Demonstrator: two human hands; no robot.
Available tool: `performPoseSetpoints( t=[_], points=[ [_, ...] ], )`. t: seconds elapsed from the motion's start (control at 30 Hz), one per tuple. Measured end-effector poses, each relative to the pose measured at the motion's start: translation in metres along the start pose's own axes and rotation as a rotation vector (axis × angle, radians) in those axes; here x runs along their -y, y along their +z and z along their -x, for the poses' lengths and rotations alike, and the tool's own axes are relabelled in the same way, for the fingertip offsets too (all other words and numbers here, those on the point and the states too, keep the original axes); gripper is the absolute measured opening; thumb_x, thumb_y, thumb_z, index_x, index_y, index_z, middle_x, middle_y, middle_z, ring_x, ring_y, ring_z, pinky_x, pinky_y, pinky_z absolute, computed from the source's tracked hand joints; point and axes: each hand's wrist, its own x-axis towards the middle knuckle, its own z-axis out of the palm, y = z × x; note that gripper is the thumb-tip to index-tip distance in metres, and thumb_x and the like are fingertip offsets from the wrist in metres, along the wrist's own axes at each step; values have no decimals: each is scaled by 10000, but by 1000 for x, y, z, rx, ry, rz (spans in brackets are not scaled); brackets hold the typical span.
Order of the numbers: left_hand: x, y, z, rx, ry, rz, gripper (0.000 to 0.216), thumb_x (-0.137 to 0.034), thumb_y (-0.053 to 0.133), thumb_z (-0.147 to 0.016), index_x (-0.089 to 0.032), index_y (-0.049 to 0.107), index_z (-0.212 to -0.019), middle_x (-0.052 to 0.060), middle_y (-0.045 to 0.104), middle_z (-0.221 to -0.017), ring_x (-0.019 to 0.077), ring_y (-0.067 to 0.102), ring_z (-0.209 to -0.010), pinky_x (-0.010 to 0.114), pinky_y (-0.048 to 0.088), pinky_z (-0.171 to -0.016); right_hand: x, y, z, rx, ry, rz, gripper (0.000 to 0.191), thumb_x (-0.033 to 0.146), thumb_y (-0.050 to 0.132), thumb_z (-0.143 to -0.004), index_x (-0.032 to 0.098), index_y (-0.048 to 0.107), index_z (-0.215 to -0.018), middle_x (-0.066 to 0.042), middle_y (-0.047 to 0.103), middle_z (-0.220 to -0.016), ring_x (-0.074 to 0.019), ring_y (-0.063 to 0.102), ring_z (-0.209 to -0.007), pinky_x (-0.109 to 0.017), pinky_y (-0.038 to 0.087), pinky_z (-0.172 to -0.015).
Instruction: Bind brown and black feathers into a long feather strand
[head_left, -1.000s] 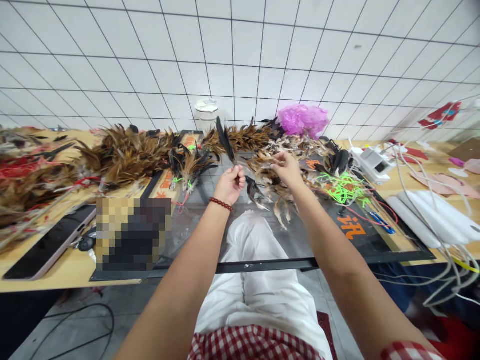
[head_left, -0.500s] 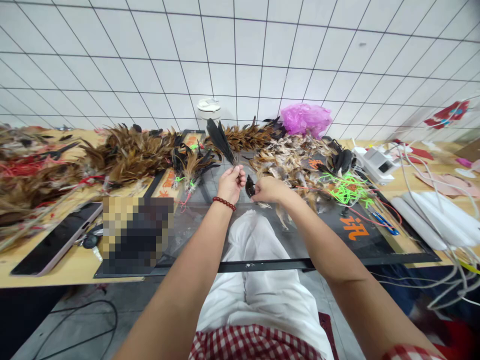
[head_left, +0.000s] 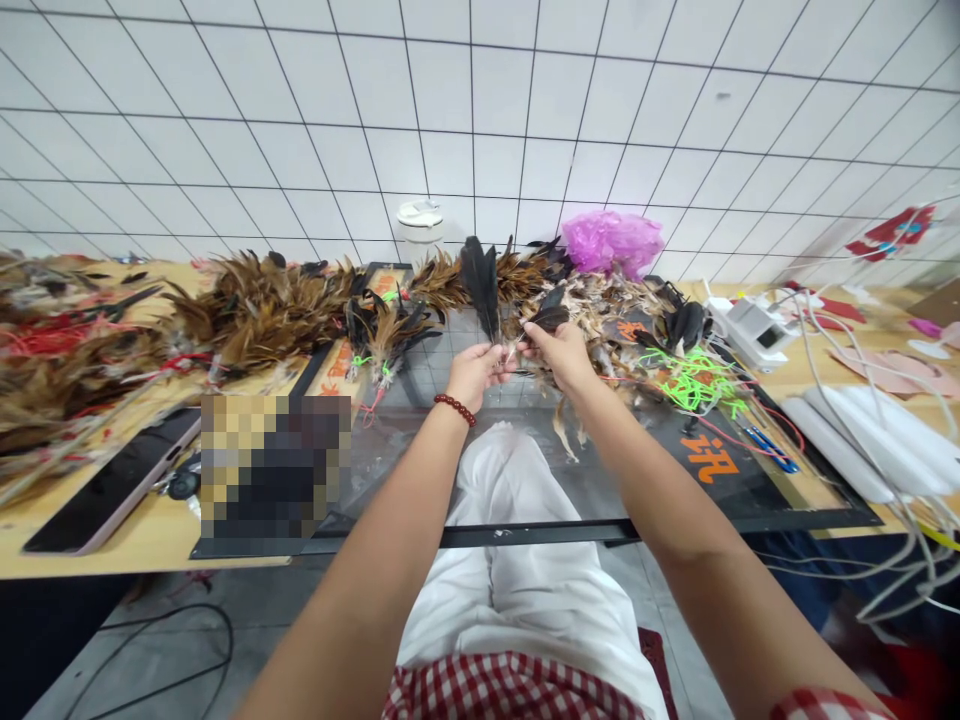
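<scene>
My left hand, with a beaded bracelet at the wrist, pinches a small bunch of long black feathers by their quills, tips up. Close to its right, my right hand is closed on a shorter dark feather, tilted up to the right, its quill pointing at the left hand's fingers. Whether the quills touch I cannot tell. Just right of the right hand spreads a pile of pale brown feathers. Left of my hands lie tied feather bundles with green and pink ends.
Brown feather heaps cover the left and back. A pink plastic bag and a white lidded cup stand by the wall. Green ties, blue snips and white cables lie right; a phone lies left.
My right hand has risen and turned, bringing its dark feather up beside the left hand. The left hand has shifted slightly right, and its black feathers now stand more upright.
</scene>
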Motion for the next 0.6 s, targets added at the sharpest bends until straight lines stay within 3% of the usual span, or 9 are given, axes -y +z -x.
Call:
performPoseSetpoints(
  t=[0.3,0.6],
  points=[
    [6,6,2,43,28,-182,148,-111,581,-856,-98,635,-718,6,618,-568,71,557,-434,191,437,-456,-9,1,-1,3,-195,180,262,411,707,-725,203,549,-749,0,662,-643,-144,650,-576,-259,534,-554],
    [6,3,0,-11,96,-140,172,-155,557,-870,-127,579,-702,-32,565,-546,52,511,-406,166,384,-404,-17,-3,-5,73,-145,176,287,439,712,-686,197,560,-713,16,621,-561,-110,554,-502,-246,467,-526]
  ],
)
